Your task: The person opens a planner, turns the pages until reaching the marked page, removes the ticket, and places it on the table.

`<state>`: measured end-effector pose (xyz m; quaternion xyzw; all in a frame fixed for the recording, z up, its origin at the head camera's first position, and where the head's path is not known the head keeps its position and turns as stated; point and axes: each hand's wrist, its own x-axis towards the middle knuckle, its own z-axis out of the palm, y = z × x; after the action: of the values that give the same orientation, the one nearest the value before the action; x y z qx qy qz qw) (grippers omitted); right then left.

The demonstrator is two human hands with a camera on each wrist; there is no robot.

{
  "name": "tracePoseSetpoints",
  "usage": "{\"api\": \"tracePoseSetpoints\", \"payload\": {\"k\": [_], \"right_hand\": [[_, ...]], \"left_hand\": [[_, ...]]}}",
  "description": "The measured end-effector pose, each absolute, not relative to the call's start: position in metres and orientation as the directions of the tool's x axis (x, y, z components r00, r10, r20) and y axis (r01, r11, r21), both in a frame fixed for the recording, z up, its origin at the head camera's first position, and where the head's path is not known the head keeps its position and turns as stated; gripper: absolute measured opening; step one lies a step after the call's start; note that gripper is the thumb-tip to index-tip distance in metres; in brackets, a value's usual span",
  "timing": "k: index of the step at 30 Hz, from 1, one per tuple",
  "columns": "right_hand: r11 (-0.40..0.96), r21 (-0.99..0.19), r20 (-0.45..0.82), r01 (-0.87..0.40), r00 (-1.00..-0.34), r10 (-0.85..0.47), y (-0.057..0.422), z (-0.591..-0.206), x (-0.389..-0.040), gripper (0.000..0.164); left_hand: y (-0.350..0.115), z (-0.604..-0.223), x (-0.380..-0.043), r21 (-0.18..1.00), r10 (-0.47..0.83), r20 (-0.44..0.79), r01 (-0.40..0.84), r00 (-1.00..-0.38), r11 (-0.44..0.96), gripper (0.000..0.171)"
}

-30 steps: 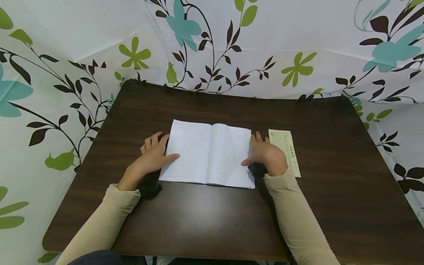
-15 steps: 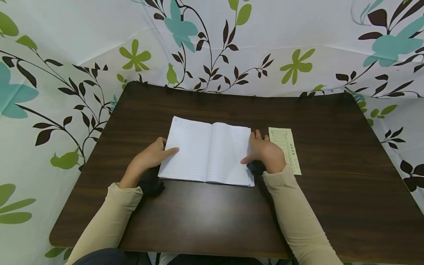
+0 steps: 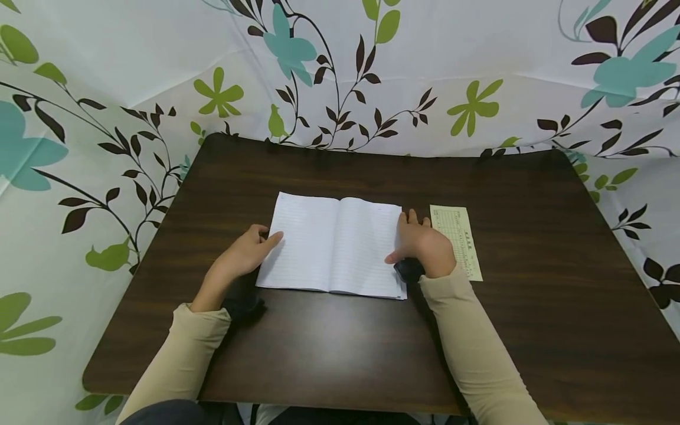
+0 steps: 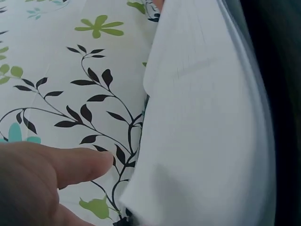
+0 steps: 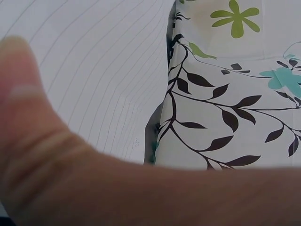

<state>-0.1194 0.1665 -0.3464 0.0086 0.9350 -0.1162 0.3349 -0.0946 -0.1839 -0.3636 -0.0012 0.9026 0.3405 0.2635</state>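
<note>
An open notebook (image 3: pixel 308 248) with ruled white pages lies on the dark table. My left hand (image 3: pixel 236 260) is at its left edge. In the left wrist view an extended digit (image 4: pixel 87 165) stands apart from the blurred white page (image 4: pixel 197 117), the other fingers mostly hidden. My right hand (image 3: pixel 425 245) rests at the notebook's right edge. Its thumb (image 5: pixel 23 89) lies over the ruled page (image 5: pixel 103 70), and its fingers reach forward along the edge, fairly straight. Whether they go under the pages is hidden.
A pale yellow printed sheet (image 3: pixel 459 242) lies right of the notebook, partly behind my right hand. The wood-grain table (image 3: pixel 329 348) reaches back to a white curtain (image 3: pixel 175 53) patterned with leaves and flowers. Both wrists wear dark devices.
The notebook's left side rose slightly and has come back down. My left hand has drawn back a little, its thumb now nearer the page's edge. The right hand has hardly moved.
</note>
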Motion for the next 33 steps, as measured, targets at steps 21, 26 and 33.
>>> {"api": "tracePoseSetpoints", "payload": {"k": [21,26,33], "right_hand": [[0.975,-0.208,-0.628,0.082,-0.775,-0.069,0.168,-0.347,-0.116,0.123],[0.978,-0.204,-0.614,0.049,-0.784,-0.089,0.169,-0.347,-0.116,0.121],[0.98,-0.197,-0.604,0.003,-0.788,-0.119,0.172,-0.339,-0.114,0.114]], "left_hand": [[-0.139,-0.317,-0.128,0.873,0.596,-0.265,0.074,-0.758,0.482,0.037],[-0.081,-0.311,-0.139,0.82,0.654,-0.239,0.212,-0.717,0.532,0.042],[-0.014,-0.323,-0.132,0.646,0.608,-0.224,0.351,-0.761,0.678,0.046]]}}
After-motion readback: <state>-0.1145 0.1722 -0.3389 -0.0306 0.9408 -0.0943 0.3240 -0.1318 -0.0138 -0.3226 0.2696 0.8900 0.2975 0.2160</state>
